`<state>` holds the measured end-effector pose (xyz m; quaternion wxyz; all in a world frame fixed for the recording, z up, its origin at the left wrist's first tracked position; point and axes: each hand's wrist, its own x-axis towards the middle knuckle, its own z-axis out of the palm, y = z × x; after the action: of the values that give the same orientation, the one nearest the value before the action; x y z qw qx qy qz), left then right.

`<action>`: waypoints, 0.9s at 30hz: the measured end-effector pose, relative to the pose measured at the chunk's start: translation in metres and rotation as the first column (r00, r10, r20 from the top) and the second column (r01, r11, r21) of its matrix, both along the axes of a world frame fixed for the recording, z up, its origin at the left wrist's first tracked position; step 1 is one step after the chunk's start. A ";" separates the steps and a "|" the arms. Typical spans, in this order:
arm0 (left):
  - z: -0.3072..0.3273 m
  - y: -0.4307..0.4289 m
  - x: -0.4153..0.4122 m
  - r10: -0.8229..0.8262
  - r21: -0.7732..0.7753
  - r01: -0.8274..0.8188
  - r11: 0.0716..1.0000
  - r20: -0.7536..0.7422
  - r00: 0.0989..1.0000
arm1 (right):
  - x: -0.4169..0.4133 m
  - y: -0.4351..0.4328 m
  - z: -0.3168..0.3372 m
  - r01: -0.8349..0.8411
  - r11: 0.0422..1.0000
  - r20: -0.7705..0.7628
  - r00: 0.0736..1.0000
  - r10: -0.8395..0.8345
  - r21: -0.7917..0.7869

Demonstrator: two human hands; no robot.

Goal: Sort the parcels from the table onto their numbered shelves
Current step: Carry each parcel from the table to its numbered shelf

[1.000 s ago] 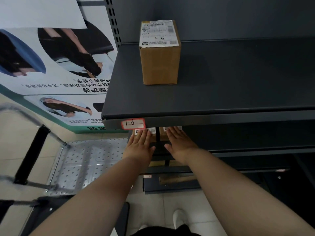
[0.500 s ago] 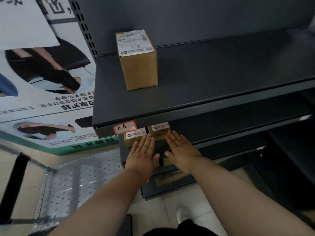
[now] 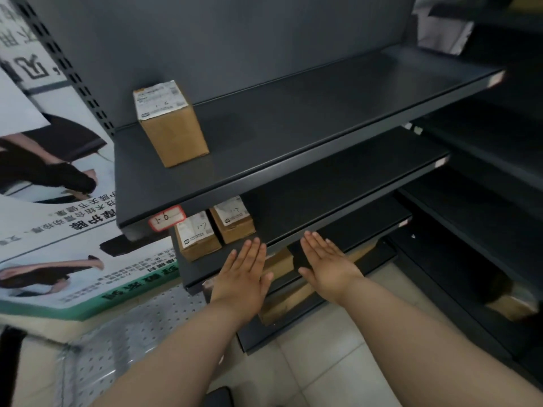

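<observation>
A brown parcel marked 1-6 (image 3: 172, 124) stands upright at the left end of the dark shelf (image 3: 323, 133), whose front edge bears a red-framed tag 1-6 (image 3: 167, 218). On the shelf below sit two small brown parcels side by side, both marked 1-7: the left one (image 3: 197, 235) and the right one (image 3: 232, 219). My left hand (image 3: 242, 274) and my right hand (image 3: 327, 264) hover flat with straight fingers, just in front of that lower shelf. Neither holds anything.
More brown parcels (image 3: 282, 301) lie on the lower shelves beneath my hands. A perforated metal cart platform (image 3: 123, 333) stands at the lower left beside a wall poster (image 3: 53, 201). Another dark shelving unit (image 3: 484, 201) stands at the right, with a parcel (image 3: 511, 306) low in it.
Both hands have drawn back from the 1-7 parcels and moved apart. My view has swung right and back, so the two 1-7 parcels now show fully.
</observation>
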<state>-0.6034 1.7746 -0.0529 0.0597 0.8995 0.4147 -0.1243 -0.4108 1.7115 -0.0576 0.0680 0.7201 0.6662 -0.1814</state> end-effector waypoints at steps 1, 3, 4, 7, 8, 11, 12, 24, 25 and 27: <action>0.003 -0.007 0.009 -0.004 -0.017 0.004 1.000 0.002 1.000 | 0.008 -0.011 0.002 0.008 1.000 0.004 1.000 -0.009 0.020; 0.010 -0.023 0.032 -0.023 -0.022 0.023 0.999 0.007 1.000 | 0.027 -0.035 0.007 0.033 0.997 0.002 0.999 -0.034 0.067; 0.014 -0.033 0.045 -0.036 -0.013 0.036 0.999 0.012 0.999 | 0.037 -0.049 0.010 0.049 0.995 0.001 0.999 -0.050 0.088; 0.018 -0.073 0.092 -0.094 0.012 0.094 0.996 0.030 0.995 | 0.074 -0.101 0.017 0.113 0.985 0.005 0.993 -0.114 0.130; 0.019 -0.090 0.110 -0.123 0.017 0.123 0.992 0.034 0.992 | 0.088 -0.121 0.019 0.137 0.980 0.006 0.990 -0.139 0.143; 0.019 -0.149 0.171 -0.231 0.007 0.231 0.973 0.052 0.972 | 0.130 -0.191 0.025 0.217 0.962 0.009 0.975 -0.222 0.165; 0.018 -0.171 0.192 -0.271 0.002 0.271 0.962 0.061 0.961 | 0.144 -0.216 0.028 0.247 0.955 0.013 0.967 -0.253 0.166; 0.014 -0.411 0.394 -0.716 0.010 0.721 0.693 0.129 0.686 | 0.283 -0.553 0.018 0.841 0.533 0.006 0.535 -0.845 0.094; 0.014 -0.428 0.408 -0.750 0.017 0.755 0.656 0.127 0.649 | 0.284 -0.577 0.015 0.877 0.471 0.003 0.472 -0.881 0.093; 0.009 -0.459 0.434 -0.809 0.026 0.813 0.582 0.121 0.575 | 0.284 -0.618 0.011 0.938 0.333 -0.017 0.336 -0.942 0.095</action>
<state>-0.1692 1.3154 -0.0436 0.0355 0.9941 -0.0486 -0.0907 -0.1265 1.0930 -0.0464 -0.0668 0.9781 0.1355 -0.1431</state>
